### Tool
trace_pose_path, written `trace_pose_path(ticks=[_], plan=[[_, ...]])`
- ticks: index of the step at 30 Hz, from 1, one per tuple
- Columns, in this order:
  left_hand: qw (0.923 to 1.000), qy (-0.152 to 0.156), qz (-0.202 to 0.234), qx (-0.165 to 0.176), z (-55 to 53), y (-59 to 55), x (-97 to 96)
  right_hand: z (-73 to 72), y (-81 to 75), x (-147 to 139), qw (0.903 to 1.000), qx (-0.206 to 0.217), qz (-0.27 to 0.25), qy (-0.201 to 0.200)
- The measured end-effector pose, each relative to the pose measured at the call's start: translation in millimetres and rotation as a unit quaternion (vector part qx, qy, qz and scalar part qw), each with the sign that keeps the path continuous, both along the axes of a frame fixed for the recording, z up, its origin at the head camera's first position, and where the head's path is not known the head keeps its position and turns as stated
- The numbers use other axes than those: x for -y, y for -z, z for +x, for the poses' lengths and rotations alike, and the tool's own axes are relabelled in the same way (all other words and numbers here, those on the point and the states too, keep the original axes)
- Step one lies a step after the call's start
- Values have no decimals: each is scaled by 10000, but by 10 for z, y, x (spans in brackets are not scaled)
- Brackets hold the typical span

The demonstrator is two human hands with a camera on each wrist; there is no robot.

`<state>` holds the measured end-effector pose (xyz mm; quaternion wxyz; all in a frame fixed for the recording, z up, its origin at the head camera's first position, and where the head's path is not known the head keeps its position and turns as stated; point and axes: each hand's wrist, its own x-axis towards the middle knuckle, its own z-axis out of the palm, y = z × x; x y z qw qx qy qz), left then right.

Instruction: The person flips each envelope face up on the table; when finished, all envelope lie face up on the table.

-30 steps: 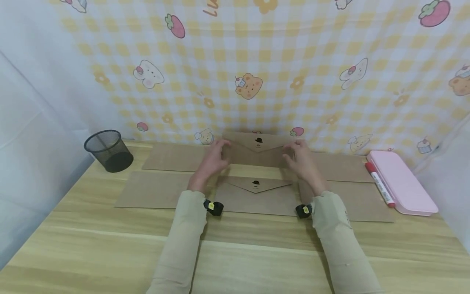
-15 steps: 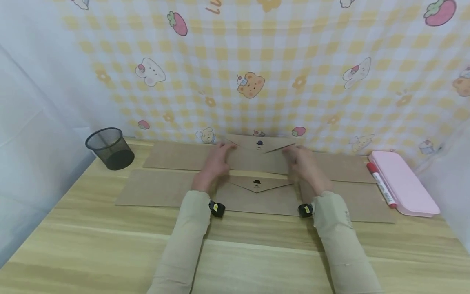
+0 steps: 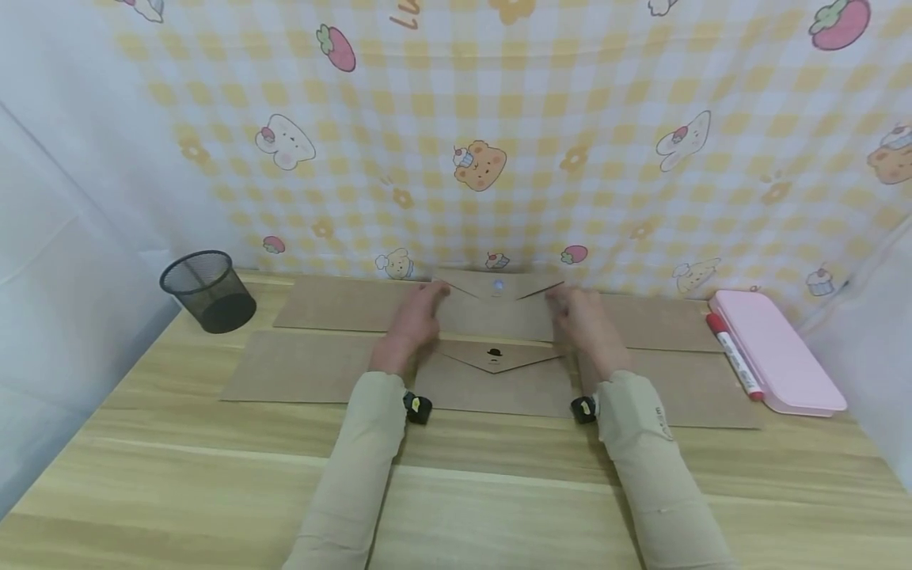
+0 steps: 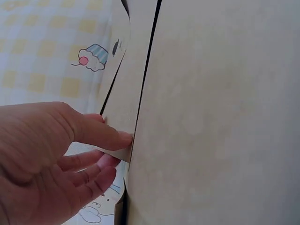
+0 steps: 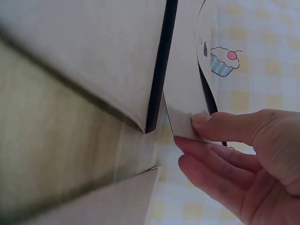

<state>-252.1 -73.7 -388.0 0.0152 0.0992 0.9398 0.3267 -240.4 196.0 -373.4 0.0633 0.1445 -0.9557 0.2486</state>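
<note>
A brown paper envelope [image 3: 499,321] with a pointed flap spans the gap between both hands at the back of the table. My left hand [image 3: 413,324] pinches its left end; in the left wrist view the thumb [image 4: 110,137] lies on top and the fingers curl beneath. At the other end, my right hand [image 3: 587,324] grips the corner the same way, its thumb [image 5: 206,123] pressed on the paper. The flap is slightly raised, with a pale glare over its print. Just in front lies a second envelope [image 3: 495,393] with a hat-and-moustache print.
Flat brown paper pieces lie in two rows at left [image 3: 306,368] and right [image 3: 712,388]. A black mesh pen cup [image 3: 210,293] stands back left. A pink case [image 3: 777,352] and a red-capped marker [image 3: 735,356] lie at right. A checked cloth [image 3: 541,119] hangs behind.
The held envelope has come down and toward me, its lower edge now close to the front envelope. Its face has tilted back, and glare now covers the flap print.
</note>
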Motion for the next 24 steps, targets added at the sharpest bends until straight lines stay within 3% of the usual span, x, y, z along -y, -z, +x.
trace_pose_path(ticks=[5, 11, 15, 24], plan=[[9998, -6, -176, 111, -8, -14, 5, 7, -19, -10, 9999, 62, -49, 87], [9995, -111, -232, 170, -31, -12, 21, -9, -57, -44, 9947, 903, 359, -334], [9994, -96, -312, 145, -31, -18, 27, -8, -71, -37, 9899, 1204, 512, -547], [9971, -184, -738, 84, -12, -47, -41, 24, -54, -71, 9857, 1454, 537, -653]])
